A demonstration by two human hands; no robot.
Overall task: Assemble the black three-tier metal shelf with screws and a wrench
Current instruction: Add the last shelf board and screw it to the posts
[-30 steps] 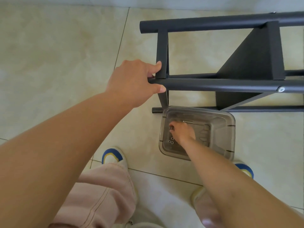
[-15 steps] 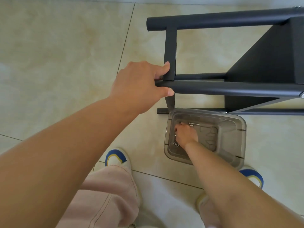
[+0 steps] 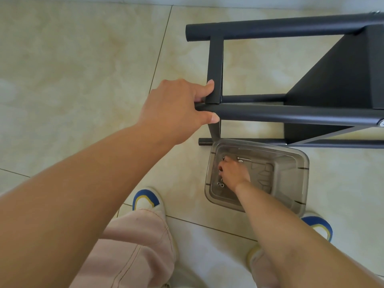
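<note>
Barely anything moved, just the right hand (image 3: 233, 171) creeping a little further along the bottom of the clear tub (image 3: 299, 177), fingers curled over small screws (image 3: 220, 184), can't tell if it's got one. Left hand (image 3: 176, 107) grips a rail of the black shelf (image 3: 301, 113), which lies on its side on the tiled floor (image 3: 72, 80) right behind the tub.

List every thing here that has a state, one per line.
shelf frame: partly assembled, lying on its side.
left hand: grips a frame tube's end.
right hand: reaching inside the bin, fingers curled among hardware; grasp unclear.
clear plastic bin: open, on floor.
washers: loose in bin.
</note>
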